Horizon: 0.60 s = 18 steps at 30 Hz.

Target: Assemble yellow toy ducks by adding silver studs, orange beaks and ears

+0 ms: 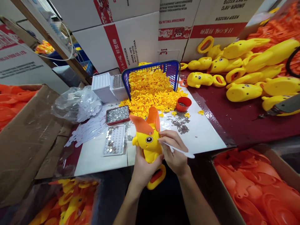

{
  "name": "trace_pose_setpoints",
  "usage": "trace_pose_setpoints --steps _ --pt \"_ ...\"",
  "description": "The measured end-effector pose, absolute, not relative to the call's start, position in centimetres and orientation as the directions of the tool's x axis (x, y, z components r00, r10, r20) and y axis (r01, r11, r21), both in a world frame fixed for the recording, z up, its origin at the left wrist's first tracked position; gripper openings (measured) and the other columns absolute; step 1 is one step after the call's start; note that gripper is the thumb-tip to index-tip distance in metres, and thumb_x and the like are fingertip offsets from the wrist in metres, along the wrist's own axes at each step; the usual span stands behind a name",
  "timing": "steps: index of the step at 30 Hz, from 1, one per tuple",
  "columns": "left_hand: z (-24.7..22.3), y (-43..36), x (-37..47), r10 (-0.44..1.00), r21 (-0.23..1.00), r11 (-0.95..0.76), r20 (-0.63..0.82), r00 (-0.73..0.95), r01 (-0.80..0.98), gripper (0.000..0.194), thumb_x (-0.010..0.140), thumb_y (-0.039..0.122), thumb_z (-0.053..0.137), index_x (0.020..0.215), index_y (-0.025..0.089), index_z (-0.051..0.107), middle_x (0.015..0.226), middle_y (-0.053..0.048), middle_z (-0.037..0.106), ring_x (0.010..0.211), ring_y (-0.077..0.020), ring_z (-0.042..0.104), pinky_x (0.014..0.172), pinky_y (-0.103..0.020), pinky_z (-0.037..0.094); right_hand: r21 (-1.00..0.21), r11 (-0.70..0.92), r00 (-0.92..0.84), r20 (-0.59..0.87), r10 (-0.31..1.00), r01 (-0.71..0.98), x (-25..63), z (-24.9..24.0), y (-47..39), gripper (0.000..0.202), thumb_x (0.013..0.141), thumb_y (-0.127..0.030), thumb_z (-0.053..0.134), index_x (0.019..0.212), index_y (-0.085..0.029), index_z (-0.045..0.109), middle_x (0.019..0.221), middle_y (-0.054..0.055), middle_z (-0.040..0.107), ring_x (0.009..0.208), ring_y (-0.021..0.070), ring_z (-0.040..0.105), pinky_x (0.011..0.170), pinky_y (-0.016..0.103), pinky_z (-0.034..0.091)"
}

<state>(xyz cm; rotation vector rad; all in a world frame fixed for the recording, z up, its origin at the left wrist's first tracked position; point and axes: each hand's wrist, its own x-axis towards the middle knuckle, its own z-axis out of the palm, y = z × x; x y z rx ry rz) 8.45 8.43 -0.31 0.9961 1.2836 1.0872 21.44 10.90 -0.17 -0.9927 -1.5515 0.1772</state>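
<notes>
Two bare hands hold work at the near edge of the tabletop (206, 137). The left hand (145, 170) has its fingers closed around a yellow animal toy (153, 156) with orange flaps (142, 124); the right hand (174, 154) has its fingers pinched on a white plastic strip (179, 151) beside the toy's head. Risk, as judged: a loose left grip could let the toy roll or drop off the edge; a sideways push could shift the strip.
</notes>
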Motion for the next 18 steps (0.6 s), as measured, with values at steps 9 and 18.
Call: trace_pose_setpoints --steps 9,18 --pt "-0.6 8.3 8.2 0.977 0.971 0.212 -0.212 0.013 -0.113 0.065 0.068 0.027 0.081 0.124 0.024 0.048 0.121 -0.008 0.069 0.106 -0.0252 0.071 0.088 -0.035 0.058 -0.543 0.676 0.136 0.819 0.557 0.499 20.4 -0.6 11.3 0.026 0.09 -0.002 0.058 0.105 -0.021 0.066 0.097 0.009 0.068 0.093 0.0204 0.066 0.081 0.037 0.057" --pt "-1.1 7.9 8.0 0.99 0.988 0.14 -0.14 0.017 -0.069 0.063 0.07 0.03 0.082 0.124 0.024 0.05 0.118 -0.007 0.069 0.106 -0.0243 0.069 0.092 -0.037 0.056 -0.849 0.518 0.092 0.51 0.855 -0.107 23.2 -1.0 11.2 0.017 0.098 -0.036 0.059 0.096 -0.025 0.073 0.097 0.006 0.066 0.095 0.0201 0.064 0.087 0.037 0.054"
